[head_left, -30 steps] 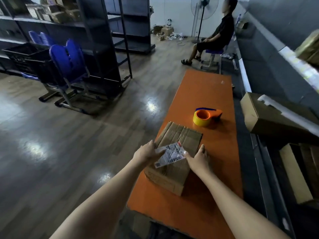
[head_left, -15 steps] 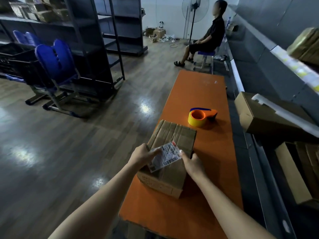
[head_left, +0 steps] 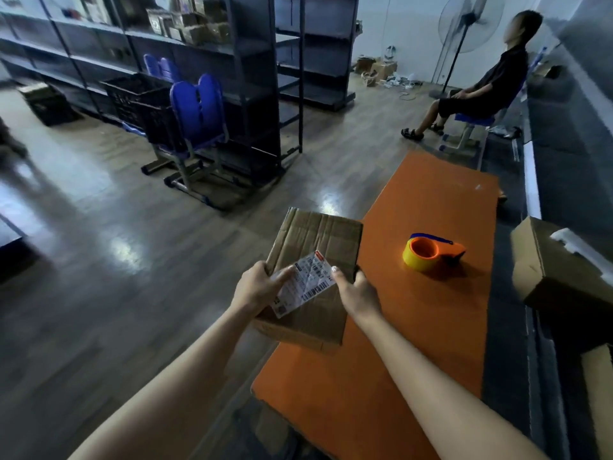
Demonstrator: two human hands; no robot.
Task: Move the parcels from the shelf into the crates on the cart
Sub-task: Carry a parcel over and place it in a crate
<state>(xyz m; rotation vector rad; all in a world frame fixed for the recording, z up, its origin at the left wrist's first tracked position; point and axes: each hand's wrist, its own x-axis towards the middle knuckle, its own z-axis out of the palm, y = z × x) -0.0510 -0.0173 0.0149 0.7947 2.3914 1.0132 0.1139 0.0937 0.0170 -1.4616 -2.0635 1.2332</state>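
Both hands on the parcel (head_left: 318,240): a flat, rectangular box of creased brown cardboard with ridges running along its top face. It sits at the left edge of the orange tabletop (head_left: 428,200), its near left corner jutting out over the floor (head_left: 132,260); you can't tell from here whether its underside touches the table. Your left hand (head_left: 257,288) grips the left side with the thumb laid across the glossy white shipping label (head_left: 306,282), which is crinkled, printed with barcodes, and stuck at an angle. Your right hand (head_left: 360,292) clamps the right edge, thumb on top just beside the label and fingers curled down over the side. Further along the smooth, matte tabletop, well apart from the parcel, a tape dispenser (head_left: 429,254) lies alone — an orange plastic body around a yellow roll. At the right edge of view an open brown carton (head_left: 557,270) shows white foam inside. Across the shiny wood-plank floor stand black lattice crates (head_left: 132,94) beside a blue moulded chair (head_left: 197,104), with dark metal shelving (head_left: 255,54) behind them — small cardboard boxes on an upper tier. A seated person (head_left: 487,88) is by the far wall.
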